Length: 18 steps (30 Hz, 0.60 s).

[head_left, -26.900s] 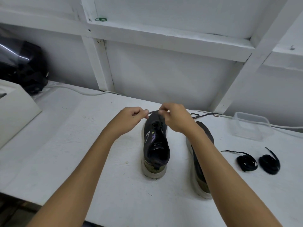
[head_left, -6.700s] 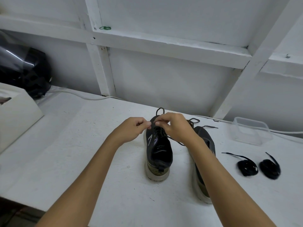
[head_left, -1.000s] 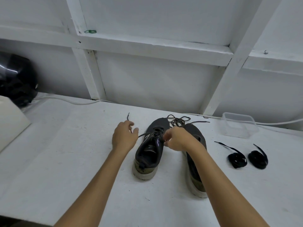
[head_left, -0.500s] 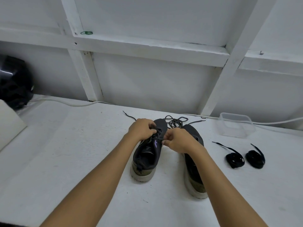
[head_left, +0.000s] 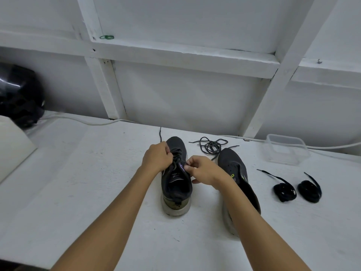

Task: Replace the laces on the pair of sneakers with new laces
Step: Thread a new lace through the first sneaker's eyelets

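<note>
Two dark sneakers stand on the white desk (head_left: 82,192), toes toward the wall: the left sneaker (head_left: 176,184) still laced, the right sneaker (head_left: 234,169) partly hidden by the forearm. The left hand (head_left: 157,159) curls its fingers around the old lace (head_left: 176,156) at the eyelets, and the right hand (head_left: 203,170) pinches the same lace beside the tongue. One loose grey lace (head_left: 212,145) lies tangled beyond the toes. Two coiled black laces (head_left: 284,189) sit side by side to the right, near one clear plastic container (head_left: 283,151).
</note>
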Available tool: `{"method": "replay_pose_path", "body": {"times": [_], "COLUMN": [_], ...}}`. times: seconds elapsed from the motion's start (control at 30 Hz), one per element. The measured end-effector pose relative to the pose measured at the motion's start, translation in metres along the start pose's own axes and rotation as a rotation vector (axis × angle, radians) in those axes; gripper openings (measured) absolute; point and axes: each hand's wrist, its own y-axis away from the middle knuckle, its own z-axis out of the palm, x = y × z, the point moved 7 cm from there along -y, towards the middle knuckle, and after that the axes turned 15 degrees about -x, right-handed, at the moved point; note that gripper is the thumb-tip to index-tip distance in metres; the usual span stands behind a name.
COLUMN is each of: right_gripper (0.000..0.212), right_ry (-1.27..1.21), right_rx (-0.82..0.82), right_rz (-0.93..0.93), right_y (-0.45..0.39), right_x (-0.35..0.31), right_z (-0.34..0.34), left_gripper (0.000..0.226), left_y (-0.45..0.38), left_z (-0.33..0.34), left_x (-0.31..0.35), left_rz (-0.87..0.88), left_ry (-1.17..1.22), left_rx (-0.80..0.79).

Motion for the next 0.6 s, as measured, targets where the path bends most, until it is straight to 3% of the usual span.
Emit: {"method": "replay_pose_path", "body": {"times": [0.13,0.3,0.47,0.53,0.6], "right_gripper": [0.01,0.012,0.019,0.02,0.023], "right_ry": [0.088,0.395,0.535,0.51,0.481], "right_rx": [-0.024,0.098,0.109,0.097,0.115], "right_rz": [-0.014,-0.003,0.05,0.041,-0.004], "right_y": [-0.009,0.006,0.04,0.044,0.044], "right_x": [-0.005,-0.03,-0.053,-0.055,-0.061], "right_z": [0.005,-0.031,-0.071,-0.078,-0.079], "left_gripper": [0.01,0.031,0.031,0.033,0.034], "left_y": [0.005,0.009,0.011,0.018,0.03], "left_z": [-0.005,-0.01,-0.012,-0.018,-0.019], "left_x": [-0.019,-0.005,-0.007,0.009,0.037], "left_rz": [-0.064,0.052,-0.05,0.067,0.285], "left_ry": [-0.014,-0.113,-0.12,-0.051,0.131], "left_rx": [0.012,0.028,-0.016,0.028,-0.046]}}
